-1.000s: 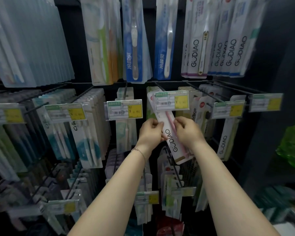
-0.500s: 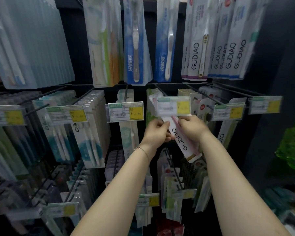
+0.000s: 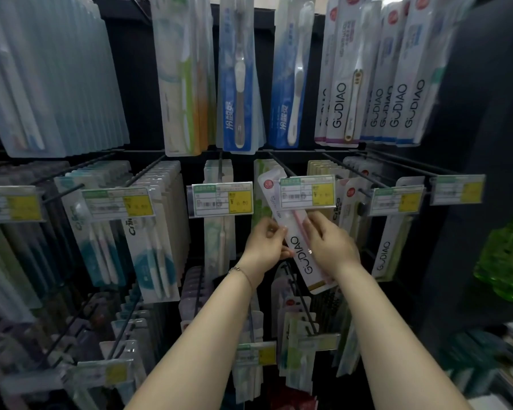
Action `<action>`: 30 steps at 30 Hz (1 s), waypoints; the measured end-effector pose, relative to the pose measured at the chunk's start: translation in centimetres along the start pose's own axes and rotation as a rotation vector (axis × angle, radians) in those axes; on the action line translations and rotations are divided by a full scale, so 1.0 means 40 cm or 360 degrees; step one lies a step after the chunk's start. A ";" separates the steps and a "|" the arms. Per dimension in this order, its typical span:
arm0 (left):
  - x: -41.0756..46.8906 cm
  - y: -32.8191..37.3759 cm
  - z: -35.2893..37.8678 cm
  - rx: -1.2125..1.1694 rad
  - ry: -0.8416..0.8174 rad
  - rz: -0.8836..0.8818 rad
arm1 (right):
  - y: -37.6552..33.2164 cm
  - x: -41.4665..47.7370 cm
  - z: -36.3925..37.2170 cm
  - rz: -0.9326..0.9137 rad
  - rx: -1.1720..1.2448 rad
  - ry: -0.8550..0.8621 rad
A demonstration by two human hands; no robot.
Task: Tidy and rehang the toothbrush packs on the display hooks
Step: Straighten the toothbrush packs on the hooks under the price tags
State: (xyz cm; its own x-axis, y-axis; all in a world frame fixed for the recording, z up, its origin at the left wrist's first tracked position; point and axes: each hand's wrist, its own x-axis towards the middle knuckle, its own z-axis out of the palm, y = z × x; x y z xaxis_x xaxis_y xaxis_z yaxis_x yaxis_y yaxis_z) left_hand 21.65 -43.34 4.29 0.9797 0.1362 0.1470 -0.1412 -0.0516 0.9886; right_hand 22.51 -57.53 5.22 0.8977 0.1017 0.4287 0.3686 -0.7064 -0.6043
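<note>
The white pack (image 3: 301, 255) that I hold carries the word GUDIAO along its length. The same GUDIAO stands on the hanging packs (image 3: 338, 108) at upper right and on a lower pack (image 3: 384, 255) at right. The price tags (image 3: 222, 199) are too blurred to read.

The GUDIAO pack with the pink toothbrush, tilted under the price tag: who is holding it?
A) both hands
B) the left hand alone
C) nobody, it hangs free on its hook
A: the left hand and right hand grip the GUDIAO pack from either side.
</note>
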 end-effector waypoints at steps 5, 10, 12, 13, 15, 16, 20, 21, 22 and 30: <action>0.002 0.001 -0.005 -0.0009 0.0001 0.0006 | -0.009 0.011 0.008 -0.0020 0.0140 0.0041; 0.001 0.010 -0.002 -0.0046 -0.0064 0.0002 | -0.023 0.023 0.021 0.0047 0.0428 0.0090; 0.002 0.013 -0.005 -0.0053 -0.0088 0.0010 | -0.030 0.026 0.028 0.0098 0.0485 0.0092; 0.002 0.015 -0.007 -0.0043 -0.0093 0.0018 | -0.031 0.028 0.031 0.0113 0.0496 0.0091; 0.003 0.018 -0.012 -0.0019 -0.0091 0.0040 | -0.031 0.032 0.034 0.0117 0.0542 0.0093; 0.002 0.020 -0.014 -0.0007 -0.0085 0.0057 | -0.031 0.034 0.034 0.0115 0.0591 0.0095; -0.007 0.027 -0.019 0.0029 -0.0041 0.0146 | -0.037 0.036 0.026 0.0129 0.0658 0.0055; -0.008 0.029 -0.018 0.0034 -0.0030 0.0157 | -0.037 0.037 0.024 0.0129 0.0660 0.0055; -0.008 0.031 -0.017 0.0032 -0.0021 0.0157 | -0.038 0.039 0.024 0.0122 0.0664 0.0063; -0.015 0.026 0.006 -0.0074 -0.0036 0.0051 | -0.022 0.053 0.009 0.0205 0.0722 0.0052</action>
State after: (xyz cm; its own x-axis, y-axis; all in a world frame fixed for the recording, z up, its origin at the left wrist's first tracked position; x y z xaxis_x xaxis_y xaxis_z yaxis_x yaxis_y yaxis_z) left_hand 20.96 -43.73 5.21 0.9775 0.1127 0.1783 -0.1784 -0.0094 0.9839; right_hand 24.15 -56.44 6.42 0.9376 0.0061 0.3476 0.3296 -0.3337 -0.8832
